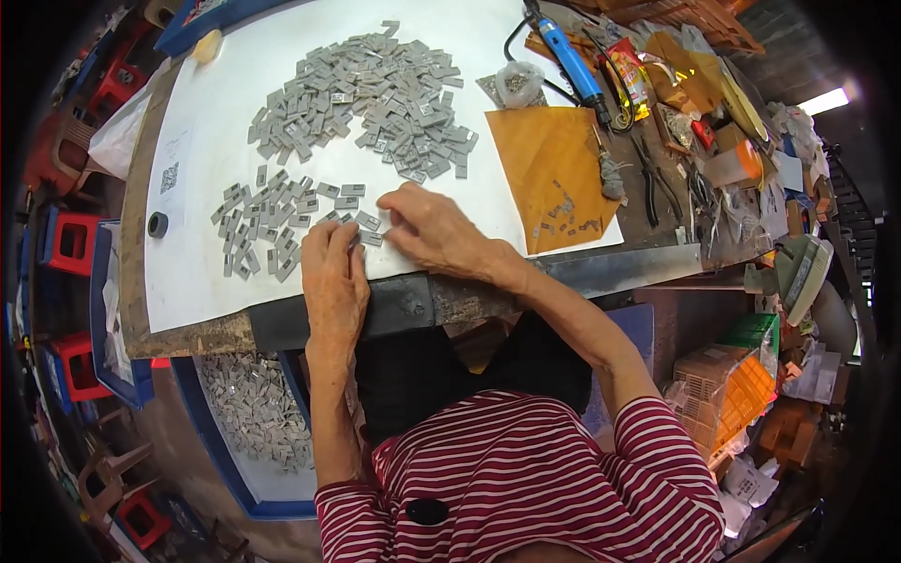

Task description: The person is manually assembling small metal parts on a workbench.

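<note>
My left hand [335,277] rests at the table's near edge, fingers bent down among small flat grey metal pieces [367,221]. Its fingertips meet the pieces, and whatever they pinch is hidden. Close by on the right, my right hand [436,228] curls its fingers inward beside the same pieces. The thumb side faces the left hand, and I cannot make out anything held there. A loose group of similar pieces [267,218] spreads to the left of my hands. Farther back lies a much larger heap [352,89] of them, on white paper [188,272].
A brown envelope [526,169] with tiny parts lies at right, below a blue electric screwdriver [571,61]. Pliers [657,178] and clutter line the right side. A dark tape roll [158,224] sits at left. Below the table, a blue tray [221,450] holds many pieces.
</note>
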`<state>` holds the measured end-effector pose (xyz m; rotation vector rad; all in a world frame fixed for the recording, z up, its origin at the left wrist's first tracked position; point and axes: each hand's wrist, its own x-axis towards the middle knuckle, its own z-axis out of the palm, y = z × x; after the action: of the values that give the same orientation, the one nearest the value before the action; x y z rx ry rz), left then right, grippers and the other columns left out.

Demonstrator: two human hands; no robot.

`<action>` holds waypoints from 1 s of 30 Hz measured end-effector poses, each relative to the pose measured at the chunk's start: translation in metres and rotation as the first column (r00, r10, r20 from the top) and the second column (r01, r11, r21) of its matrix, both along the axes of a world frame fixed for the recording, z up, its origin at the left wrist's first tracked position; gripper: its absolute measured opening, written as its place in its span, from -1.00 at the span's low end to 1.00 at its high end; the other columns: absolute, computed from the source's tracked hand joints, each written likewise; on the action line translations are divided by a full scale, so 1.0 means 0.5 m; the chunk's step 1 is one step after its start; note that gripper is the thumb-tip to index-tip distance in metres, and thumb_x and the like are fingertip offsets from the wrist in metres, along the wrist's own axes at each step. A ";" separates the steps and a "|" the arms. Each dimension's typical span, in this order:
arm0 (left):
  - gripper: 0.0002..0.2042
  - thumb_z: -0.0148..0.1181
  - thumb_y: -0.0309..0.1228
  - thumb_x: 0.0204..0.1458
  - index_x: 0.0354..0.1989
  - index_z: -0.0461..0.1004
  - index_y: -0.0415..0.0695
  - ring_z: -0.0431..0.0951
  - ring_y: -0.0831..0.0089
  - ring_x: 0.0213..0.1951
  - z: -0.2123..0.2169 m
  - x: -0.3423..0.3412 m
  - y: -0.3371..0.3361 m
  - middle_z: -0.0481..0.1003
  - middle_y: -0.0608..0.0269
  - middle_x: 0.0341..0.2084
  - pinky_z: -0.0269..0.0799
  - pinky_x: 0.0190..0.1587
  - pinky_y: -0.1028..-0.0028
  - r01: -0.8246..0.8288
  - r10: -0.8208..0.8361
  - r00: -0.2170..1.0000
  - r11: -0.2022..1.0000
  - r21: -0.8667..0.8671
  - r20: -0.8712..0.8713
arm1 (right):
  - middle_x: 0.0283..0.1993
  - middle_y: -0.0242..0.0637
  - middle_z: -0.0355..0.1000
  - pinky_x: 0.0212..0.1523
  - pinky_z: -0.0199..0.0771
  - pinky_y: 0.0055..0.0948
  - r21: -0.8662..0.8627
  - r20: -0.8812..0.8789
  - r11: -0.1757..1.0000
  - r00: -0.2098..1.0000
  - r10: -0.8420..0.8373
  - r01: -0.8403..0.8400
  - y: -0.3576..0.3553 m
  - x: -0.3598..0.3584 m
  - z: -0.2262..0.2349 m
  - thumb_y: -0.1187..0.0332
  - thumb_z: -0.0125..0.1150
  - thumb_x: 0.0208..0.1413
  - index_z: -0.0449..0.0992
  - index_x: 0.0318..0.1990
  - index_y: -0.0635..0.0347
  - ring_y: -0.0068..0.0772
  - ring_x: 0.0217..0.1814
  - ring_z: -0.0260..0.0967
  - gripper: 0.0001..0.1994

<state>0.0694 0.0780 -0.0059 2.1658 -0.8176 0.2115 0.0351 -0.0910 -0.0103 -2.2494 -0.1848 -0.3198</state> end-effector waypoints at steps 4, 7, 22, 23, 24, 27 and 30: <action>-0.78 0.08 -0.67 -0.14 -0.26 0.39 -0.29 0.37 0.12 -0.22 0.010 -0.009 -0.015 0.34 0.01 -0.29 0.30 -0.16 0.32 0.023 -0.022 0.999 0.999 -0.028 0.027 | -0.43 -0.19 0.36 -0.43 0.37 -0.41 0.037 0.137 0.983 0.974 -0.181 0.178 -0.067 -0.007 -0.010 0.48 0.07 -0.07 0.41 -0.25 0.34 -0.35 -0.45 0.34 -0.80; -0.78 0.08 -0.68 -0.15 -0.26 0.40 -0.29 0.36 0.12 -0.23 0.008 -0.012 -0.025 0.34 0.02 -0.31 0.30 -0.18 0.32 0.057 -0.056 0.998 0.997 -0.043 0.039 | -0.37 -0.02 0.36 -0.31 0.39 -0.26 -0.012 0.099 0.925 0.921 -0.378 0.381 -0.107 -0.016 0.017 0.49 0.00 -0.07 0.40 -0.31 0.35 -0.09 -0.38 0.37 -0.84; -0.79 0.03 -0.69 -0.14 -0.27 0.39 -0.28 0.37 0.12 -0.26 0.019 -0.037 -0.110 0.35 0.04 -0.35 0.31 -0.21 0.30 0.227 -0.252 0.953 0.962 -0.155 -0.169 | -0.38 -0.17 0.26 -0.40 0.31 -0.33 -0.213 0.060 0.937 0.961 -0.269 0.276 -0.133 -0.047 0.004 0.44 0.11 -0.13 0.33 -0.30 0.28 -0.27 -0.47 0.27 -0.80; -0.80 0.03 -0.69 -0.14 -0.28 0.39 -0.29 0.37 0.12 -0.26 0.016 -0.036 -0.120 0.35 0.03 -0.36 0.31 -0.22 0.30 0.233 -0.261 0.949 0.959 -0.163 -0.177 | -0.38 -0.17 0.26 -0.39 0.32 -0.32 -0.242 0.057 0.937 0.968 -0.246 0.253 -0.134 -0.049 0.006 0.44 0.12 -0.13 0.33 -0.31 0.28 -0.26 -0.47 0.27 -0.80; -0.80 0.02 -0.69 -0.14 -0.28 0.39 -0.29 0.37 0.11 -0.27 0.015 -0.035 -0.127 0.35 0.03 -0.37 0.31 -0.22 0.29 0.238 -0.269 0.945 0.956 -0.171 -0.184 | -0.38 -0.17 0.26 -0.39 0.32 -0.32 -0.242 0.059 0.936 0.967 -0.249 0.256 -0.134 -0.049 0.007 0.44 0.12 -0.13 0.33 -0.31 0.28 -0.26 -0.47 0.27 -0.80; -0.81 0.01 -0.68 -0.14 -0.29 0.39 -0.30 0.37 0.10 -0.27 0.014 -0.035 -0.143 0.35 0.02 -0.39 0.31 -0.22 0.28 0.219 -0.245 0.953 0.964 -0.153 -0.179 | -0.38 -0.15 0.26 -0.36 0.32 -0.30 -0.118 0.015 0.945 0.953 -0.304 0.304 -0.137 -0.049 0.006 0.46 0.09 -0.14 0.32 -0.27 0.27 -0.22 -0.44 0.28 -0.78; -0.81 0.00 -0.68 -0.13 -0.29 0.39 -0.30 0.38 0.10 -0.28 0.015 -0.033 -0.146 0.35 0.01 -0.39 0.31 -0.23 0.28 0.207 -0.234 0.954 0.966 -0.153 -0.188 | -0.37 -0.11 0.25 -0.31 0.31 -0.26 -0.139 0.066 0.944 0.954 -0.293 0.300 -0.141 -0.047 0.004 0.51 0.04 -0.15 0.32 -0.24 0.27 -0.13 -0.37 0.29 -0.76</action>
<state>0.0527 0.0051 0.0018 1.9170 -0.8926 -0.0694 0.0116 -0.1616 -0.0081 -2.4196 0.1146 -0.5321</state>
